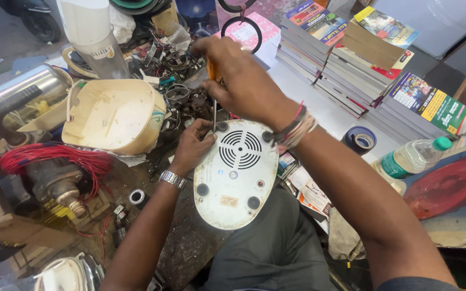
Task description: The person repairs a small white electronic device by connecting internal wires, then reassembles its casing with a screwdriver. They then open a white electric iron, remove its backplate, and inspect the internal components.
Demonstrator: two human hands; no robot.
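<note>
I read this as a small appliance-repair workshop: a grimy bench [190, 242] under my hands, loose metal parts [182, 62] just beyond the grip, a bare motor with red wires [55, 161] well left, stacked books [351, 64] right.

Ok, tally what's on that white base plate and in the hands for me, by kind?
Round black rubber feet on the white base plate: 4
Round vent grilles: 1
Screwdrivers, in the right hand: 1
Total: 6
</note>
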